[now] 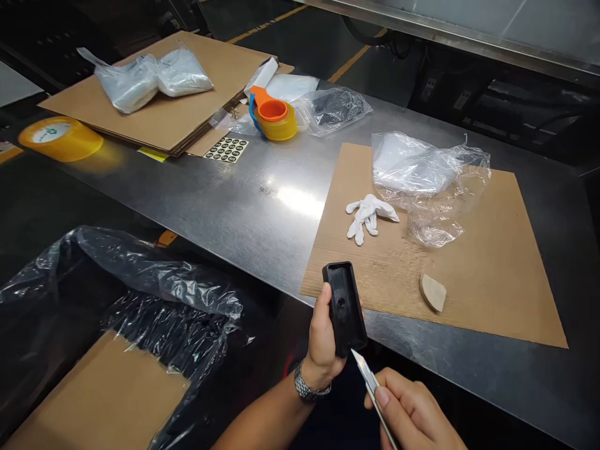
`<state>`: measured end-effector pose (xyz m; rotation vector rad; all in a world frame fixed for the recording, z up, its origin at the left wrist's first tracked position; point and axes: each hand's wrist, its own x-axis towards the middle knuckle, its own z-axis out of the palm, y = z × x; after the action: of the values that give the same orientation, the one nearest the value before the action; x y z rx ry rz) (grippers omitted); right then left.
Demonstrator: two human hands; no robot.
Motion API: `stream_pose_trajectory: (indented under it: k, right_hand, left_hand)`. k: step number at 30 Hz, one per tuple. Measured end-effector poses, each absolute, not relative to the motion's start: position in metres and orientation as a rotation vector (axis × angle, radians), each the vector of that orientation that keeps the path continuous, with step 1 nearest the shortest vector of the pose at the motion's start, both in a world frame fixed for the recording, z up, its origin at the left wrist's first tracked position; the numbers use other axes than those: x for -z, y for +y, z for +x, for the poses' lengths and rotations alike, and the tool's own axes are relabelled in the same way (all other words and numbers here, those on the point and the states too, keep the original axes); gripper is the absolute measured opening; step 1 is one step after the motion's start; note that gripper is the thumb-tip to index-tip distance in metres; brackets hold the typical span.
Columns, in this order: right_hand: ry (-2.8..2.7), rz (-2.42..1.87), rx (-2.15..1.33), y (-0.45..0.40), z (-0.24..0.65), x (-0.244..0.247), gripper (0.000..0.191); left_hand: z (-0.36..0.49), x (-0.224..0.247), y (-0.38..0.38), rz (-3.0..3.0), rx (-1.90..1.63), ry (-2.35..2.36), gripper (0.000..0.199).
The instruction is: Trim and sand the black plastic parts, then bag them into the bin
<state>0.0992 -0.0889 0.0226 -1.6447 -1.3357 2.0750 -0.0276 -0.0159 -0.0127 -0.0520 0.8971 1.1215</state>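
Note:
My left hand, with a metal watch on its wrist, is closed around a black rectangular tray-like part. The part is tilted, its hollow side facing me, and a small round hole shows in its floor. In my right hand is a utility knife, gripped between thumb and fingers. Its blade tip points up at the lower end of the black part; whether it touches the edge I cannot tell. Beyond the hands, a cardboard sheet lies on the metal table and bears a tan quarter-round block.
On the cardboard rest a white glove and clear plastic bags. Farther left on the table are a tape dispenser, a sticker sheet, stacked cardboard and a yellow tape roll. A bin lined with black plastic stands at lower left.

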Motion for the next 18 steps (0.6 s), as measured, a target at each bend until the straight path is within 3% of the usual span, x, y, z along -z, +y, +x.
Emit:
stream_pose_trajectory:
  k: [7, 18]
  right_hand:
    - [-1.072, -1.606, -2.229, -0.0785, 0.0941, -0.0291, 0.055]
    - [-1.111, -1.662, -2.221, -0.0765, 0.0932, -0.0329, 0.055]
  left_hand:
    - [-0.0276, 0.0123, -0.0163, -0.045, -1.124, 0.926, 0.047]
    - [-0.0272, 0.0126, -0.0175, 0.03, -1.142, 1.018, 0.046]
